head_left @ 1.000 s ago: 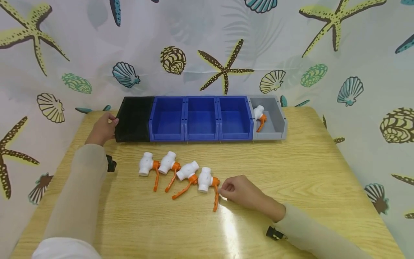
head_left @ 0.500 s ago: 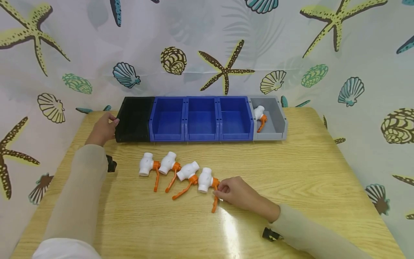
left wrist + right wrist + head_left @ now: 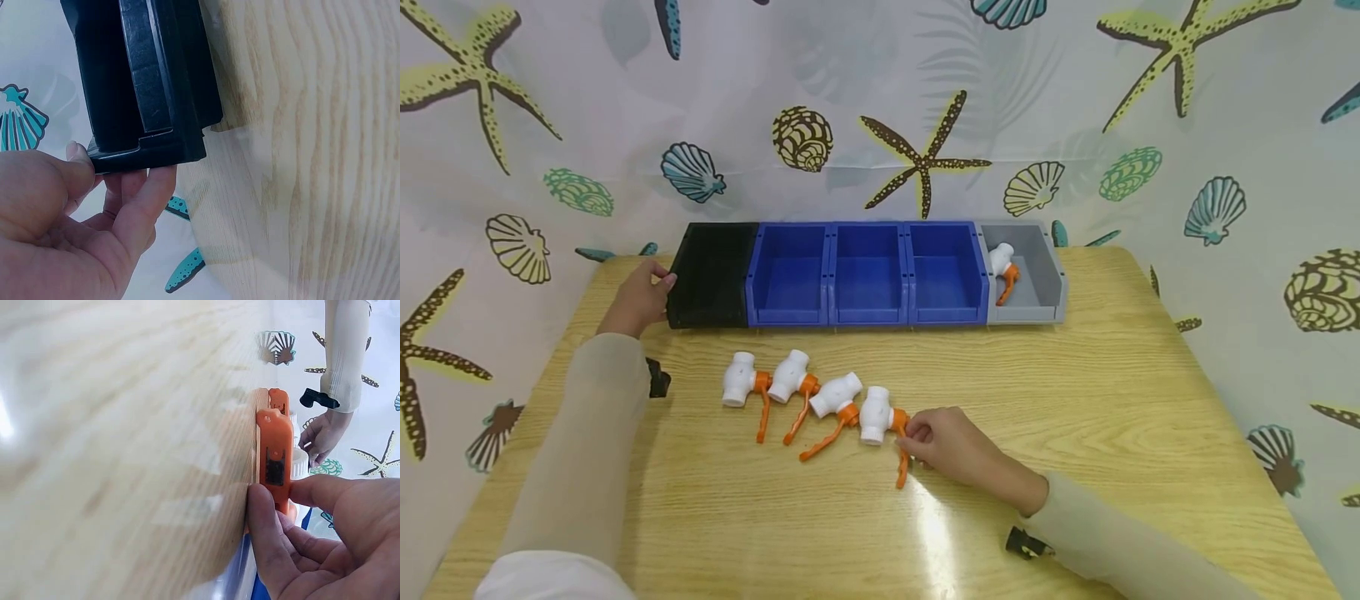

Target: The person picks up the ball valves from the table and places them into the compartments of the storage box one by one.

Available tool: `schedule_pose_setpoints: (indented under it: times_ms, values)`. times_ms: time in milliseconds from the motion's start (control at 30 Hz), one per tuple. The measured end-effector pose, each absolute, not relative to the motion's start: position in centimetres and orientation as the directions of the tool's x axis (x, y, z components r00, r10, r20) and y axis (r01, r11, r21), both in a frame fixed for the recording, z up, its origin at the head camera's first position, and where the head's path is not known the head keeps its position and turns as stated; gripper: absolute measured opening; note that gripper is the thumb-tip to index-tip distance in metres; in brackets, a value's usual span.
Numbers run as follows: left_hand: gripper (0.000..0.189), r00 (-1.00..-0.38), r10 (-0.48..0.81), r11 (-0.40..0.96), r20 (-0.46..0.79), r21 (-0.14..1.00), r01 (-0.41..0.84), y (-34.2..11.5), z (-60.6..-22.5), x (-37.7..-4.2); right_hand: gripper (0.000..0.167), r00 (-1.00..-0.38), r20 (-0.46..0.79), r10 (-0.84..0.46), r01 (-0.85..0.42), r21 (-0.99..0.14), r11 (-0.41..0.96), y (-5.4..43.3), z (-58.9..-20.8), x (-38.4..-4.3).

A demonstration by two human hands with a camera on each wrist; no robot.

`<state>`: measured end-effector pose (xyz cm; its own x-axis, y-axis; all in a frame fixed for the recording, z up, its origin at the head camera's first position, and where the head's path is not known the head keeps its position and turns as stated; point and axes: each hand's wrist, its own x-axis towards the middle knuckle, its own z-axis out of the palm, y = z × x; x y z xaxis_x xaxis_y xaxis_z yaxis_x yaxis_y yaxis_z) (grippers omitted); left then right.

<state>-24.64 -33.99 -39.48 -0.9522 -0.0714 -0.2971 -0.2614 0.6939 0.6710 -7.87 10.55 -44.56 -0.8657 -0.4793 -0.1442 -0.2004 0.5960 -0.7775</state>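
Observation:
In the head view, my right hand (image 3: 953, 448) pinches the orange lever of the rightmost white ball valve (image 3: 875, 415) lying on the table. The right wrist view shows the lever (image 3: 275, 447) between thumb and fingers, low against the wood. Left of it lie several more ball valves in a row: one angled (image 3: 837, 395), one further left (image 3: 789, 377) and one at the end (image 3: 739, 380). At the far left, my left hand (image 3: 638, 298) grips the side wall of a black bin (image 3: 169, 147), thumb at the rim, fingers against the outside.
Three blue bins (image 3: 870, 317) stand in a row beside the black one. At the right end is a grey bin (image 3: 1037, 314) holding another white ball valve (image 3: 1002, 260) with an orange lever. A shell-patterned cloth (image 3: 880, 75) hangs behind the wooden table (image 3: 1120, 375).
My right hand has moved a little left, from beside the rightmost valve onto its orange lever, and now pinches it. The lever shifted slightly. The left hand stays at the black bin.

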Motion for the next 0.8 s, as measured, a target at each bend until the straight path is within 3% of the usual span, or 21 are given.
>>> schedule_pose_setpoints:
  times_ms: [400,800]
  values:
    - [0.045,-0.955,-0.062,0.688,-0.291,0.680,-0.252,-33.85,-39.17,-24.53,0.008,-0.888,-0.127,-0.442,-0.187,-0.778,0.600,10.80,-44.41,-8.49]
    - [0.044,-0.954,-0.069,0.690,-0.291,0.677,-0.256,-34.05,-39.61,-24.69,0.010,-0.877,-0.210,-0.433,-0.065,-0.840,0.539,10.87,-44.58,-8.64]
